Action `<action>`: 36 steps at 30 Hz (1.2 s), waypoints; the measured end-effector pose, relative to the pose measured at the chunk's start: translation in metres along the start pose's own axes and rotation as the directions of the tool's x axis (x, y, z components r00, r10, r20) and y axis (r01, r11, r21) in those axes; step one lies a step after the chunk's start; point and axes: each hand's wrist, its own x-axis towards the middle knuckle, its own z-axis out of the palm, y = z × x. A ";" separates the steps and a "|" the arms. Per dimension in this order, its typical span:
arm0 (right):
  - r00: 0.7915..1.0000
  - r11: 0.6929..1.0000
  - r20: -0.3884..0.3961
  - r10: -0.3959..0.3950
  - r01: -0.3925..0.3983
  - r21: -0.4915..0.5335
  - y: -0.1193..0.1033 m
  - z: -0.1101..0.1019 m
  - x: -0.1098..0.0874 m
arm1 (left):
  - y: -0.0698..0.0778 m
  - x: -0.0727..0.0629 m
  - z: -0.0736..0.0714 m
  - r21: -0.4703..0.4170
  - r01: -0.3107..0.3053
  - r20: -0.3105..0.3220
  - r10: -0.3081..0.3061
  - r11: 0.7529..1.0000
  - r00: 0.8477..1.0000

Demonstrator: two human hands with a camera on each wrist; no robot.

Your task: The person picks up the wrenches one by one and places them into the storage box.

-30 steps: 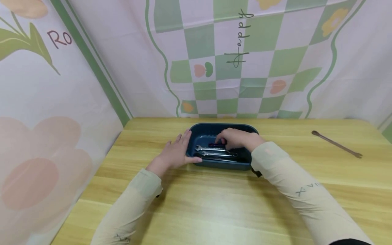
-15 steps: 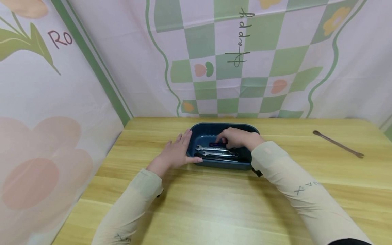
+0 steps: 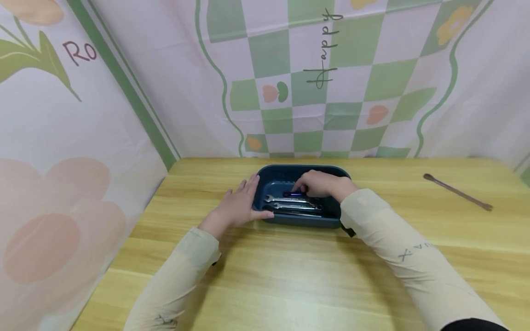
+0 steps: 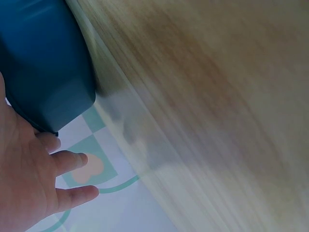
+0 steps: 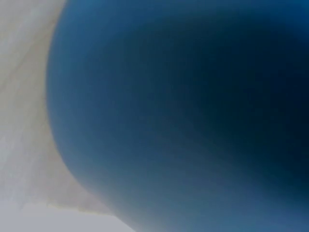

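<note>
A dark blue, rounded rectangular box [image 3: 306, 222] sits on the table in the head view. My left hand [image 3: 235, 206] rests against its left end, fingers straight and spread, the thumb over the front rim. In the left wrist view, the left hand [image 4: 29, 179] touches the box [image 4: 53, 63]. My right hand [image 3: 320, 185] reaches inside, fingers curled, holding a short purple-blue wrench [image 3: 293, 194] near the bottom; its right part is hidden by the hand. Silver wrenches [image 3: 285, 206] lie side by side in front of it. The right wrist view shows only the blurred box wall [image 5: 120, 121].
A long brownish double-ended wrench [image 3: 457, 192] lies slantwise at the table's right. The wooden table [image 3: 290, 276] ends at a printed curtain [image 3: 306, 119] behind and another cloth [image 3: 83, 184] on the left.
The right hand stays over the purple-blue wrench, which shows slightly more clearly now. The left hand and the box keep their places; the view shifts very slightly.
</note>
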 end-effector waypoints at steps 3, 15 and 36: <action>1.000 1.000 -0.006 0.008 -0.008 0.020 0.000 -0.001 -0.001 | 0.000 0.001 -0.001 0.009 -0.001 -0.004 0.001 1.000 1.000; 0.999 0.999 -0.016 0.030 -0.029 0.035 0.001 -0.002 -0.002 | 0.001 0.000 -0.001 0.008 0.004 -0.001 -0.004 1.000 1.000; 0.997 1.000 -0.076 -0.002 0.002 0.000 0.005 -0.009 -0.008 | 0.004 -0.002 -0.003 -0.003 0.014 0.016 -0.014 1.000 1.000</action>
